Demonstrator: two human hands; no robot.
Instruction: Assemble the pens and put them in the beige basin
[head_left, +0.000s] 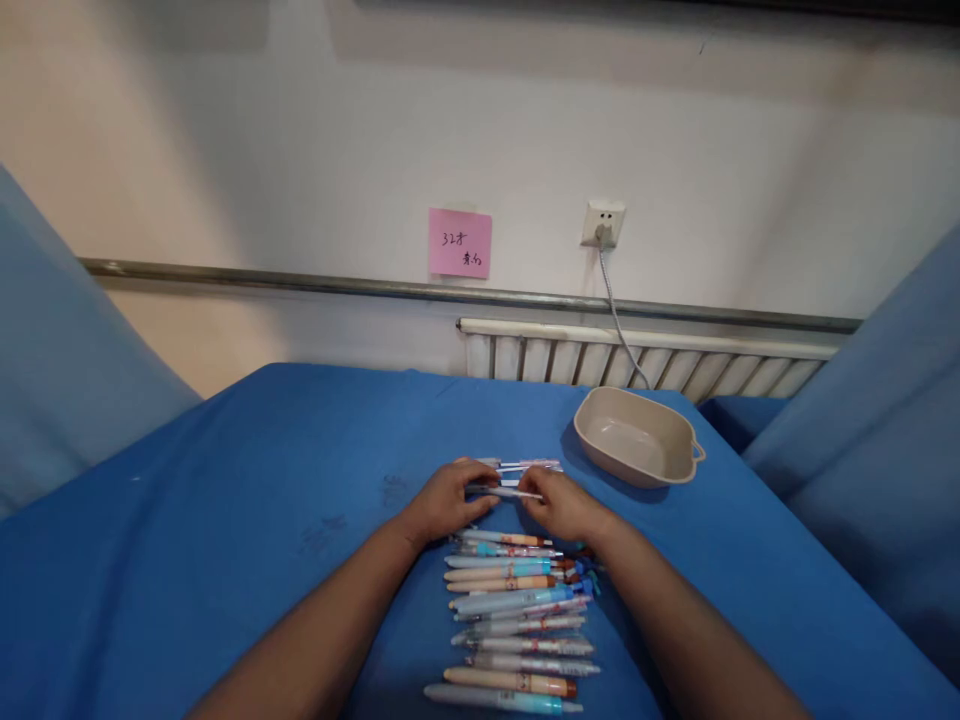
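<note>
Two hands (456, 496) hold one pen (508, 492) near one beige basin (636, 440)

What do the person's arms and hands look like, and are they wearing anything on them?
The left hand and right hand are ordinary bare hands, without gloves. The left forearm and right forearm show no sleeves and no watch. Rings or tiny marks are too small to tell.

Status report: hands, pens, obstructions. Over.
Left hand, right hand: at opposite ends of slim pale plastic pen. Multicoloured plastic pens: lined up on blue cloth, nearer the wearer. Beige rounded basin: off right, not in the way.
</note>
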